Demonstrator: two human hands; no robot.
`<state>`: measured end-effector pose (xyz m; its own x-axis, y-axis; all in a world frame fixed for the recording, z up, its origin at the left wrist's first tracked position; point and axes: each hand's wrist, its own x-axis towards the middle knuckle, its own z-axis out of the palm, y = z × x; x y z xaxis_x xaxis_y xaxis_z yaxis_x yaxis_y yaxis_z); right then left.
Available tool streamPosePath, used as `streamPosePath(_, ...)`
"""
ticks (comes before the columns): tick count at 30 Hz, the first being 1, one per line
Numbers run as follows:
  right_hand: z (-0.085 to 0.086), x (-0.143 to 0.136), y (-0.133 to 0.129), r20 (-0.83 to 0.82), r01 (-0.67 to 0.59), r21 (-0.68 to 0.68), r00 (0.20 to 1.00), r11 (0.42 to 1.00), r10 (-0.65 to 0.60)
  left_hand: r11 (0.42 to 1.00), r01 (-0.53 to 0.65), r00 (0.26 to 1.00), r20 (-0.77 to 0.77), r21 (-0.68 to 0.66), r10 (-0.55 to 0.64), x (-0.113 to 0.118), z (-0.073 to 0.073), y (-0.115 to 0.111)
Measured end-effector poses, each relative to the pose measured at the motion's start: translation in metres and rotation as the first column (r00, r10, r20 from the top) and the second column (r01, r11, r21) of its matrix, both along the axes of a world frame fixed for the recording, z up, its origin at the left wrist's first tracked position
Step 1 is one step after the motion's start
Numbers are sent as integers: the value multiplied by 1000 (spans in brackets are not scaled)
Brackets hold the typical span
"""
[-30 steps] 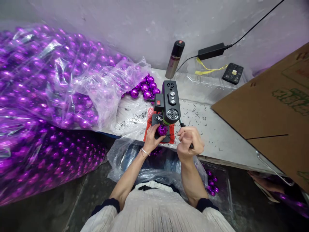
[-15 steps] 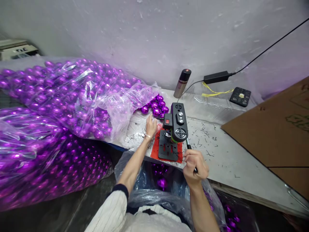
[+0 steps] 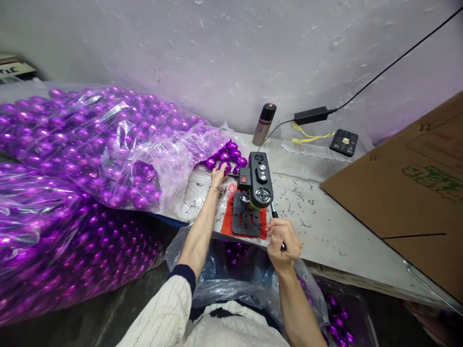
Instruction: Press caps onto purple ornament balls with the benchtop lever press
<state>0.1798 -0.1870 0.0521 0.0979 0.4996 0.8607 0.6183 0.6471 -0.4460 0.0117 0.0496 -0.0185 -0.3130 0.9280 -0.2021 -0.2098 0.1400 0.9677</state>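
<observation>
My left hand (image 3: 217,176) reaches to a small pile of shiny purple balls (image 3: 235,154) at the bag's mouth, its fingers closed on the nearest purple ball (image 3: 224,167). Just right of it stands a small black bench press (image 3: 261,179) with a red switch and round vents. Its slotted black base plate (image 3: 246,220) lies on a red cloth (image 3: 227,224). My right hand (image 3: 284,243) is wrapped round the lever handle (image 3: 275,213) at the machine's right side. Nothing shows on the plate under the head except what the machine hides.
Large clear bags of purple balls (image 3: 90,140) fill the left side. A plastic-lined opening (image 3: 213,289) with balls inside lies below the table edge. Behind are a bottle (image 3: 264,124), a power adapter (image 3: 311,115) and a black square device (image 3: 344,142). A cardboard box (image 3: 408,193) stands right.
My left hand has moved forward onto a ball in the pile. A purple ball seen below the table edge earlier has dropped from view. My right hand stays on the lever.
</observation>
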Motion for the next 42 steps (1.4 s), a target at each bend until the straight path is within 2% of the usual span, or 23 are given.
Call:
streamPosePath(3,-4,1,2,-15,-2,4,1000,1000,2,996,53,992,121,-66,-45,-15,-2,-40)
streamPosePath(6,-6,1,3,-39,18,8,999,1000,-17,991,127,975,189,-49,-115,-22,-9,-98)
streamPosePath(9,0,-1,5,-58,25,-1,998,1000,-25,979,203,970,136,6,-202,-16,-21,-149)
streamPosePath(12,10,-2,7,-54,38,-6,998,999,-38,955,290,957,-34,59,-288,-2,-30,-177)
streamPosePath(17,22,-2,10,-26,61,-27,998,998,-62,926,344,890,-369,156,-269,14,-39,-181)
streamPosePath(20,23,-2,10,-20,54,-5,998,999,-54,913,386,796,-548,133,-257,15,-41,-177)
streamPosePath(24,21,0,8,17,46,0,999,999,-46,848,482,676,-709,220,-200,14,-40,-178)
streamPosePath(28,19,1,7,41,33,2,999,999,-34,812,519,623,-769,268,-144,17,-39,-181)
streamPosePath(34,17,1,6,33,35,11,999,999,-36,801,515,690,-702,305,-176,14,-44,-179)
streamPosePath(37,15,1,5,44,43,19,998,999,-44,782,549,667,-718,295,-197,12,-44,-178)
streamPosePath(42,15,2,4,55,46,7,997,999,-46,771,547,659,-735,326,-157,19,-50,-176)
